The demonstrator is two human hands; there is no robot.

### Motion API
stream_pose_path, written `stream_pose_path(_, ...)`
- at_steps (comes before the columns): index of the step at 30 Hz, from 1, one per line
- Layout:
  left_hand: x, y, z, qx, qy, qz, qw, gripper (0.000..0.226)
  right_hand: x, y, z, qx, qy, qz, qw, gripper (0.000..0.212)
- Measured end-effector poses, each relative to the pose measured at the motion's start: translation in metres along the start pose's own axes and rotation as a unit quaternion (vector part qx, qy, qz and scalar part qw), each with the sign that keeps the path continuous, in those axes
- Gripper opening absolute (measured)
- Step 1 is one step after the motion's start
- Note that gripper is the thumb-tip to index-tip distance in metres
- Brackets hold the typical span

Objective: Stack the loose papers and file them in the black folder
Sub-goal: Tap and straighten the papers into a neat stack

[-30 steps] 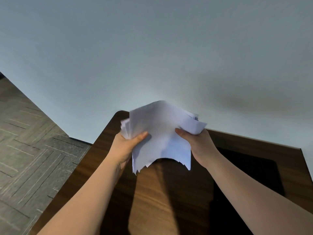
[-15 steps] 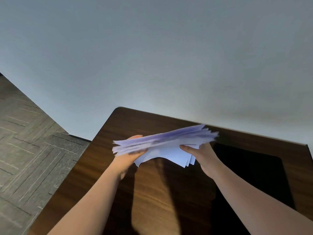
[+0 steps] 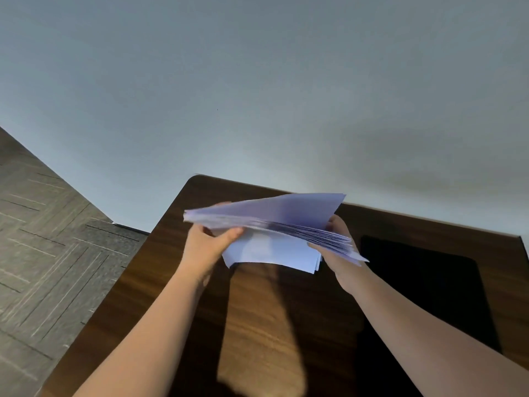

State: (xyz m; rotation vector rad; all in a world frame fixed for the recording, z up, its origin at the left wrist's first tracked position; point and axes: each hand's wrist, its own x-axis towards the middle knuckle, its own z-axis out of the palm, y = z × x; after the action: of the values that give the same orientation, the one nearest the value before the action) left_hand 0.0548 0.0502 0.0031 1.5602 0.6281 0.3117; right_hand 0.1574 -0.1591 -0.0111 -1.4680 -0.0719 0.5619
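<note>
A thick stack of white papers (image 3: 274, 216) hangs nearly flat in the air above the table's far half, its sheets fanned and uneven at the right edge. My left hand (image 3: 207, 245) grips the stack's left end, thumb pressed on the underside. My right hand (image 3: 337, 253) holds the right end from below, fingers partly hidden by the sheets. The black folder (image 3: 429, 282) lies flat on the table to the right, under my right forearm.
The dark wooden table (image 3: 257, 325) stands against a pale wall (image 3: 257, 96). Its left edge drops to a grey patterned floor (image 3: 43, 239). My shadows fall across the tabletop.
The stack went from hanging upright to lying almost flat between my hands, and it has shifted slightly right. The view has tilted a little.
</note>
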Motion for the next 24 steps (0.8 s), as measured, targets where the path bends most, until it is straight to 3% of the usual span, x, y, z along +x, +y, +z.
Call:
stream_pose_path(3, -0.001, 0.034, 0.0, -0.052, -0.014, 0.097, 0.994, 0.073, 0.003, -0.001, 0.002, -0.001, 0.041, -0.001, 0.999, 0.018)
stream_pose_path(7, -0.003, 0.05, 0.007, -0.113, 0.057, 0.129, 0.984, 0.11, 0.01, -0.006, 0.012, -0.035, 0.053, -0.042, 0.997, 0.03)
stream_pose_path(9, -0.004, 0.054, 0.012, -0.136, 0.091, 0.134, 0.977, 0.101, 0.011, -0.008, 0.013, -0.031, 0.062, -0.046, 0.997, 0.026)
stream_pose_path(13, -0.009, 0.059, 0.021, -0.149, 0.158, 0.136, 0.967, 0.041, 0.007, -0.012, 0.014, -0.037, 0.05, -0.052, 0.997, 0.039)
stream_pose_path(16, -0.008, 0.065, 0.02, -0.147, 0.195, 0.128, 0.961, 0.016, 0.007, -0.014, 0.014, -0.04, 0.057, -0.071, 0.995, 0.044)
stream_pose_path(20, -0.002, 0.066, 0.018, -0.17, 0.193, 0.117, 0.959, 0.024, 0.005, -0.02, 0.012, -0.038, 0.031, -0.082, 0.995, 0.052)
stream_pose_path(24, -0.003, 0.054, 0.019, -0.127, 0.134, 0.138, 0.973, 0.057, 0.003, -0.037, 0.012, -0.013, 0.004, -0.118, 0.993, 0.066)
